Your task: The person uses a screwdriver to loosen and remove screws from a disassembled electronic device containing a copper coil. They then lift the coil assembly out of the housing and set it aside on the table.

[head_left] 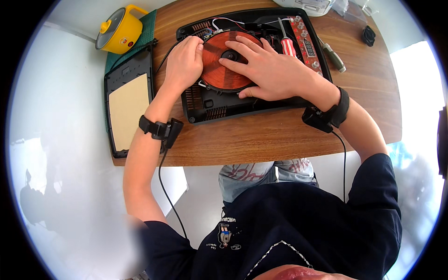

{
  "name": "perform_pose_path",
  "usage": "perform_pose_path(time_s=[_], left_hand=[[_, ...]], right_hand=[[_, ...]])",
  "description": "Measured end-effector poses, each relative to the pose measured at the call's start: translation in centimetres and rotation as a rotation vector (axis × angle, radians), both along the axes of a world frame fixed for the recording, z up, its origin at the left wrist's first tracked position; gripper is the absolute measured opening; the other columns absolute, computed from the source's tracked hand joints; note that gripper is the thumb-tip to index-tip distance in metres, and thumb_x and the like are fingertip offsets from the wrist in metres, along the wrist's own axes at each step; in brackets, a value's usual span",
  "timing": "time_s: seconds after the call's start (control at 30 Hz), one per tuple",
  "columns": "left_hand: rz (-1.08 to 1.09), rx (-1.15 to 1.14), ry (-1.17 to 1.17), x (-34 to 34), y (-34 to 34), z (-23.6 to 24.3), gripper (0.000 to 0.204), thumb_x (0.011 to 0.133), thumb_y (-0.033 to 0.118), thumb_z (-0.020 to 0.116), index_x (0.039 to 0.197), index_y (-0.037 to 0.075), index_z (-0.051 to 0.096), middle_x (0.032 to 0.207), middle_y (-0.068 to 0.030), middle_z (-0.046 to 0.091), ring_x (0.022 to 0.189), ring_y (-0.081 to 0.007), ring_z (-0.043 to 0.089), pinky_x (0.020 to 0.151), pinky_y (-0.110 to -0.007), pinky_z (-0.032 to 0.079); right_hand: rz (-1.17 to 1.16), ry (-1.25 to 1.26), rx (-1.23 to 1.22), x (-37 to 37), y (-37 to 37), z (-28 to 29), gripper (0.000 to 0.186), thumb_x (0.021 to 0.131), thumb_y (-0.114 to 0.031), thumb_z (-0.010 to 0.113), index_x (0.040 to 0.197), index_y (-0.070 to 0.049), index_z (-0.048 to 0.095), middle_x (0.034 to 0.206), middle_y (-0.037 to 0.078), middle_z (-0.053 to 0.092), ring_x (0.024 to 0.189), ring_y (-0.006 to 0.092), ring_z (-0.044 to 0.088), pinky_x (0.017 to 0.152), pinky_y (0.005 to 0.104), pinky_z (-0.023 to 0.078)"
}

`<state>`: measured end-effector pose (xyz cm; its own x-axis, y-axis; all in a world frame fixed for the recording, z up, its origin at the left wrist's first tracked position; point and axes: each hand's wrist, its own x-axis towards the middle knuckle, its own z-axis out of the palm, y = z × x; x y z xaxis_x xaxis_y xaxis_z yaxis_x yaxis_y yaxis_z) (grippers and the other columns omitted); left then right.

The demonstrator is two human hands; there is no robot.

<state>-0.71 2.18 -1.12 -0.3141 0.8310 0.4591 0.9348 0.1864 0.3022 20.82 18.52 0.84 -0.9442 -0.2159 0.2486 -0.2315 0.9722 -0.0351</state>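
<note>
A round copper coil (pixel 213 70) sits in the black base of an opened induction cooker (pixel 219 105). My right hand (pixel 275 72) lies over the coil with its fingers stretched out and spread, holding nothing. At the coil's left edge, my left hand (pixel 183 64) is closed with its fingers curled against the rim; their tips are partly hidden. A screwdriver (pixel 288 45) with a red and white handle rests in the base, just beyond my right hand. Along the base's right side runs a red circuit board (pixel 305 44) with a small display and buttons.
The cooker's detached black cover (pixel 128 112), with a beige panel, lies at the left. Behind it, a yellow pot (pixel 122 32) stands near a green mat (pixel 148 30). A second screwdriver (pixel 334 58) and a black plug (pixel 368 35) lie at the right.
</note>
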Motion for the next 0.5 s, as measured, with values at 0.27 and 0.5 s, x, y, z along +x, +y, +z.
perform_pose_path(time_s=[0.27,0.5], left_hand=[[0.083,0.204,-0.296,-0.34,-0.37,-0.47,0.021,0.105,0.003,0.043,0.109,0.000,0.063,0.097,-0.0093,0.067,0.086,-0.0163,0.065,0.083,-0.031,0.054],[0.049,0.132,-0.263,-0.18,-0.36,-0.29,0.025,0.100,-0.002,0.041,0.110,0.000,0.065,0.095,-0.0136,0.069,0.088,-0.0229,0.067,0.084,-0.033,0.054]], right_hand=[[-0.013,-0.019,-0.012,-0.10,-0.07,0.08,0.074,0.095,-0.055,0.065,0.153,-0.014,0.046,0.160,0.022,0.036,0.150,0.0408,0.033,0.110,0.0647,0.043],[-0.017,-0.033,-0.002,0.02,-0.25,0.39,0.071,0.098,-0.053,0.060,0.155,-0.012,0.044,0.160,0.023,0.036,0.150,0.0417,0.032,0.112,0.0661,0.040]])
